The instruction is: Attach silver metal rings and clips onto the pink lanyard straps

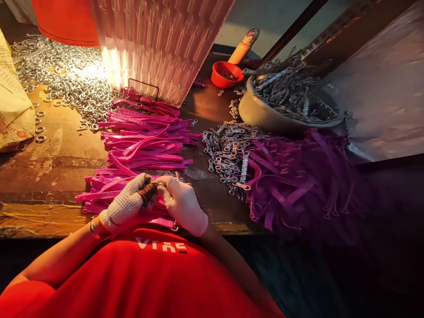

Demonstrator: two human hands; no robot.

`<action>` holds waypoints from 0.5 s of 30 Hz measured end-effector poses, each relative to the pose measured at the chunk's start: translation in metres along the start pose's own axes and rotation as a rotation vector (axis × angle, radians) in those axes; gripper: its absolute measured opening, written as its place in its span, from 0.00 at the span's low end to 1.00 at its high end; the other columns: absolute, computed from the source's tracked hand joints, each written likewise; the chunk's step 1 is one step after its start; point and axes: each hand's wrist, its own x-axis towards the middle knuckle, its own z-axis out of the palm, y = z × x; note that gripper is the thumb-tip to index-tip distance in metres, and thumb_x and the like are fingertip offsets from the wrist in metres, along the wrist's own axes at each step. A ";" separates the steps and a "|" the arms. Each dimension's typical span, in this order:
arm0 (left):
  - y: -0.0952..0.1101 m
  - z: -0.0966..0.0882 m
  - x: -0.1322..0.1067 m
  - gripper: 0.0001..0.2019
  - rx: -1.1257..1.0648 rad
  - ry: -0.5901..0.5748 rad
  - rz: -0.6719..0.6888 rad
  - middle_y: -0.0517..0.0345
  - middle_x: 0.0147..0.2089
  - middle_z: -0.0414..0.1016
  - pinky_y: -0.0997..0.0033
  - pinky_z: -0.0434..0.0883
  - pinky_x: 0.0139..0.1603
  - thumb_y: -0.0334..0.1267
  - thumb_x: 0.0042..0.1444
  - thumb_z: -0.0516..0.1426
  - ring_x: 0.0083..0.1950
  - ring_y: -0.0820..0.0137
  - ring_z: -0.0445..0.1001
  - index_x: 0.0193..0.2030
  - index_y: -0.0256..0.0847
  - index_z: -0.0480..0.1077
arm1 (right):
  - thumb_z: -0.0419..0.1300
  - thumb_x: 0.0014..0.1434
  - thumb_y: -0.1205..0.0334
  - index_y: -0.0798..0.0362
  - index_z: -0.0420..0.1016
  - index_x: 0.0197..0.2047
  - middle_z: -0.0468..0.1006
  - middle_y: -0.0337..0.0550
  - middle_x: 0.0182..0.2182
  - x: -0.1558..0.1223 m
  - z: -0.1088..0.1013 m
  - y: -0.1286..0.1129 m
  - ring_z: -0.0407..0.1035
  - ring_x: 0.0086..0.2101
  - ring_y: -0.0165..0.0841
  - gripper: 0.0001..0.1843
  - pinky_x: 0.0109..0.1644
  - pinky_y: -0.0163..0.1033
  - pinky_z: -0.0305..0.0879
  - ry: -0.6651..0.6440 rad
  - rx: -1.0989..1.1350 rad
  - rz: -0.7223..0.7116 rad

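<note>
My left hand, in a dotted knit glove, is closed close against my right hand. Rough brown material shows at its thumb and fingers; whether this is a finger wrap or a held grip, I cannot tell. My right hand, in a thin pale glove, pinches a small metal piece where the fingertips of both hands meet. Another bit of metal sticks up behind the right hand. Below the hands lies a pink strap with a metal ring at its end. Rows of pink straps lie beyond.
Loose metal rings are heaped at the back left, near a paper bag. A ribbed translucent sheet stands behind. On the right are metal links, a tub of chains, purple straps and a red cup.
</note>
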 end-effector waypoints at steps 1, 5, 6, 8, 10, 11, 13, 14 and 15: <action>0.000 -0.001 -0.001 0.16 0.069 -0.007 0.016 0.64 0.27 0.66 0.76 0.59 0.24 0.53 0.66 0.56 0.24 0.76 0.61 0.38 0.41 0.63 | 0.51 0.70 0.61 0.52 0.75 0.49 0.82 0.45 0.39 -0.001 0.002 0.000 0.75 0.38 0.35 0.12 0.45 0.36 0.66 0.002 -0.058 -0.008; 0.002 -0.003 -0.003 0.18 0.174 -0.009 -0.018 0.64 0.25 0.63 0.77 0.56 0.22 0.52 0.61 0.60 0.24 0.77 0.58 0.34 0.40 0.64 | 0.51 0.67 0.65 0.52 0.77 0.40 0.81 0.42 0.33 -0.003 0.002 0.004 0.73 0.33 0.32 0.12 0.40 0.34 0.62 -0.053 -0.200 -0.092; 0.002 -0.001 -0.002 0.18 0.090 -0.023 -0.070 0.65 0.24 0.60 0.77 0.54 0.20 0.52 0.61 0.60 0.22 0.77 0.56 0.33 0.40 0.62 | 0.52 0.65 0.66 0.52 0.77 0.36 0.80 0.42 0.29 -0.004 0.002 0.003 0.72 0.31 0.32 0.12 0.38 0.35 0.60 -0.047 -0.236 -0.098; 0.002 0.005 0.001 0.19 -0.123 -0.042 -0.183 0.67 0.22 0.55 0.77 0.51 0.19 0.52 0.59 0.61 0.20 0.78 0.52 0.31 0.41 0.59 | 0.52 0.61 0.66 0.52 0.76 0.31 0.77 0.42 0.25 -0.006 0.003 0.002 0.70 0.28 0.33 0.11 0.35 0.36 0.59 -0.006 -0.304 -0.081; 0.003 0.013 0.006 0.20 -0.265 -0.011 -0.221 0.68 0.22 0.53 0.78 0.51 0.19 0.51 0.57 0.63 0.20 0.79 0.51 0.31 0.42 0.57 | 0.52 0.62 0.63 0.53 0.77 0.36 0.78 0.43 0.25 -0.008 0.004 -0.001 0.71 0.29 0.35 0.12 0.36 0.37 0.61 0.021 -0.285 -0.022; 0.004 0.016 0.010 0.20 -0.289 0.016 -0.209 0.68 0.22 0.54 0.79 0.52 0.19 0.50 0.56 0.63 0.20 0.79 0.51 0.31 0.42 0.58 | 0.51 0.64 0.62 0.54 0.78 0.41 0.80 0.44 0.27 -0.010 0.003 -0.001 0.73 0.30 0.36 0.13 0.36 0.37 0.62 0.024 -0.232 0.025; 0.007 0.018 0.021 0.17 -0.215 0.021 -0.145 0.67 0.22 0.56 0.78 0.52 0.19 0.50 0.57 0.62 0.19 0.79 0.52 0.33 0.42 0.60 | 0.51 0.67 0.59 0.53 0.75 0.51 0.83 0.45 0.34 -0.012 -0.001 0.001 0.75 0.35 0.37 0.16 0.40 0.36 0.66 0.028 -0.070 0.128; 0.011 0.018 0.030 0.16 -0.125 -0.018 -0.105 0.66 0.22 0.57 0.77 0.52 0.18 0.51 0.59 0.60 0.19 0.78 0.53 0.33 0.42 0.62 | 0.51 0.68 0.58 0.53 0.74 0.54 0.83 0.45 0.37 -0.013 -0.003 0.004 0.76 0.37 0.36 0.17 0.41 0.36 0.68 0.050 0.011 0.174; 0.015 0.016 0.042 0.15 -0.033 -0.071 -0.072 0.64 0.22 0.58 0.75 0.52 0.18 0.50 0.60 0.59 0.19 0.77 0.53 0.33 0.41 0.63 | 0.51 0.69 0.58 0.51 0.73 0.56 0.83 0.45 0.40 -0.014 -0.005 0.009 0.76 0.39 0.36 0.17 0.43 0.37 0.69 0.092 0.076 0.214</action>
